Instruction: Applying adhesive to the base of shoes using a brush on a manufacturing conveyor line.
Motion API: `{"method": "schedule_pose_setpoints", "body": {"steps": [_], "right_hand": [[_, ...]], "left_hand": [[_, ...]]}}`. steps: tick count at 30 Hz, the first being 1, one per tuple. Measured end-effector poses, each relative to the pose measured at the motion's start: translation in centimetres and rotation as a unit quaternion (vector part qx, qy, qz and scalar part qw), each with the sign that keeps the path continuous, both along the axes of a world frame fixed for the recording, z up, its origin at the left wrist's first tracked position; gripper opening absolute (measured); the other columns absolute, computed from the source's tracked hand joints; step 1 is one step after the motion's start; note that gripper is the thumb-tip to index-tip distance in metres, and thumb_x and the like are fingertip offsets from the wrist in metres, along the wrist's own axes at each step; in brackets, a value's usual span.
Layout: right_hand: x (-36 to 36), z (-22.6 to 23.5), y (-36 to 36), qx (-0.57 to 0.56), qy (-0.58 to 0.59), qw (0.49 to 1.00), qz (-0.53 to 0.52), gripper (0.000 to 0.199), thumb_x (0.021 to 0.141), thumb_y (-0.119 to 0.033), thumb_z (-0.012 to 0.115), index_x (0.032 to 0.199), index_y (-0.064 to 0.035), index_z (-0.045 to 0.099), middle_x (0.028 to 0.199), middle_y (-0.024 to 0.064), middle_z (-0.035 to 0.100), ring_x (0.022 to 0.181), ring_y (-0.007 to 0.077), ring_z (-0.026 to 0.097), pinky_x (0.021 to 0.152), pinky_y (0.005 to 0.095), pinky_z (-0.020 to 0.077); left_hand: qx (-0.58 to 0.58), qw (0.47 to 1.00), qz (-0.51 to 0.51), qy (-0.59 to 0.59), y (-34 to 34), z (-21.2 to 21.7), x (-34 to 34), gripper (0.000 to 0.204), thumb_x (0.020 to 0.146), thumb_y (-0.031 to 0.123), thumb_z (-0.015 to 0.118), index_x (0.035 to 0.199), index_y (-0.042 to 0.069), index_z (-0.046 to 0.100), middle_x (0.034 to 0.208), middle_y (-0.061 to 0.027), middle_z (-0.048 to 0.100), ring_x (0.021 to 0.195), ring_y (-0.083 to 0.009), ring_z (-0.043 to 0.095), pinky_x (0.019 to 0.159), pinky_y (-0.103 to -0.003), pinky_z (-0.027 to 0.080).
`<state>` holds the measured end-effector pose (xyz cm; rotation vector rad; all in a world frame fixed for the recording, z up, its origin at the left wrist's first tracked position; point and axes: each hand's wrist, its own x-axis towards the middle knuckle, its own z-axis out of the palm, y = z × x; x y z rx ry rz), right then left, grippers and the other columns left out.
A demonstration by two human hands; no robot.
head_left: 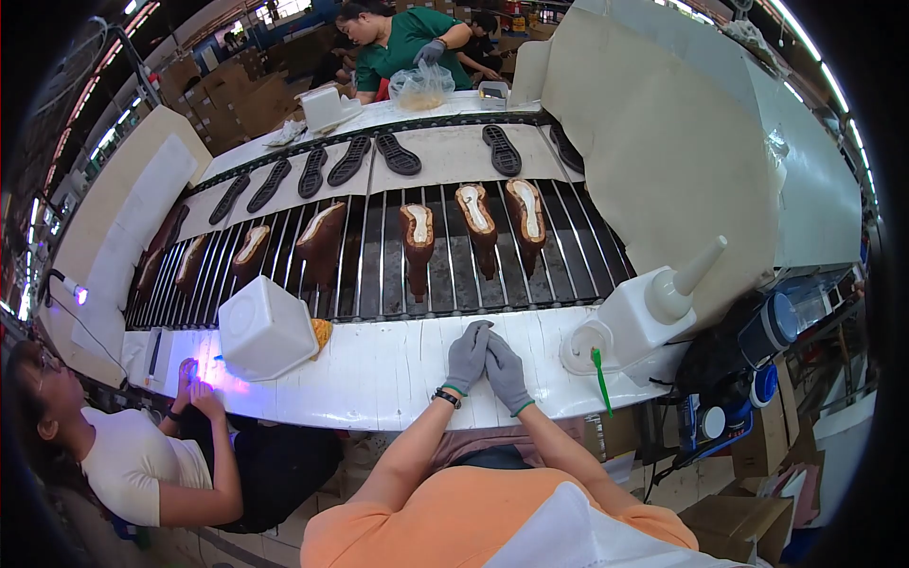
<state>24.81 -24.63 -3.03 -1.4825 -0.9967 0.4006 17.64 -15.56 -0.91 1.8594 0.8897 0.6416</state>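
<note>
Gloved hands are pressed together on the counter [379, 379].
Nothing is held by left hand [468, 358] or right hand [507, 372]; a green brush [601, 379] lies near the right fingers [496, 346].

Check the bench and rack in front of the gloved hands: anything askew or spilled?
Only the white square container: it sits tipped at an angle on the white bench. No spill shows. Left hand and right hand rest together, empty.

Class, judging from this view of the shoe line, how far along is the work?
Done: nothing shows as finished. In hand: nothing; the gloved left hand and right hand rest together, empty, on the white bench. Left: brown shoes on the roller conveyor, black soles behind.
</note>
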Motion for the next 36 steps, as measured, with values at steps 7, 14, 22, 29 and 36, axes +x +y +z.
{"method": "schedule_pose_setpoints", "body": {"steps": [7, 14, 22, 29, 36], "right_hand": [[0.3, -0.2, -0.1, -0.001, -0.001, 1.0, -0.001, 0.037, 0.092, -0.002, 0.05, 0.127, 0.0029, 0.057, 0.128, 0.0199, 0.062, 0.118, 0.0311, 0.061, 0.099, 0.0343, 0.0464], [0.5, 0.1, -0.3, -0.002, 0.005, 1.0, 0.003, 0.037, 0.092, -0.003, 0.05, 0.127, 0.0026, 0.057, 0.128, 0.0202, 0.061, 0.119, 0.0314, 0.061, 0.1, 0.0346, 0.0462], [0.5, 0.3, -0.3, -0.008, -0.002, 1.0, -0.001, 0.036, 0.092, -0.003, 0.05, 0.126, 0.0026, 0.058, 0.128, 0.021, 0.061, 0.117, 0.0328, 0.061, 0.098, 0.0353, 0.0473], [0.8, 0.1, -0.5, -0.002, 0.009, 1.0, 0.0, 0.035, 0.092, -0.003, 0.05, 0.126, 0.0031, 0.057, 0.127, 0.0207, 0.062, 0.117, 0.0321, 0.061, 0.098, 0.0349, 0.0468], [1.0, -0.2, -0.5, 0.003, -0.003, 1.0, 0.001, 0.036, 0.092, -0.002, 0.05, 0.127, 0.0036, 0.057, 0.128, 0.0207, 0.062, 0.119, 0.0316, 0.061, 0.1, 0.0346, 0.0459]], "left_hand": [[0.021, 1.0, -0.003, -0.006, -0.1, -0.3, 0.3, 0.035, 0.103, 0.032, 0.044, 0.114, 0.006, 0.065, 0.102, -0.0169, 0.071, 0.093, -0.0326, 0.069, 0.08, -0.037, 0.052], [0.014, 1.0, -0.003, -0.008, -0.2, -0.3, 0.4, 0.034, 0.103, 0.031, 0.044, 0.114, 0.006, 0.065, 0.102, -0.0169, 0.071, 0.092, -0.0326, 0.069, 0.08, -0.037, 0.052], [0.007, 1.0, 0.001, -0.001, -0.2, -0.2, 0.5, 0.034, 0.103, 0.031, 0.044, 0.114, 0.006, 0.064, 0.101, -0.0173, 0.07, 0.091, -0.0331, 0.069, 0.079, -0.037, 0.052], [0.01, 1.0, -0.001, -0.005, -0.4, -0.2, 0.8, 0.035, 0.103, 0.032, 0.044, 0.114, 0.006, 0.065, 0.099, -0.0179, 0.07, 0.09, -0.034, 0.069, 0.078, -0.038, 0.052], [0.009, 1.0, 0.003, -0.011, -0.5, -0.4, 1.0, 0.035, 0.103, 0.032, 0.043, 0.114, 0.007, 0.065, 0.099, -0.0177, 0.07, 0.089, -0.034, 0.069, 0.078, -0.038, 0.052]]}}
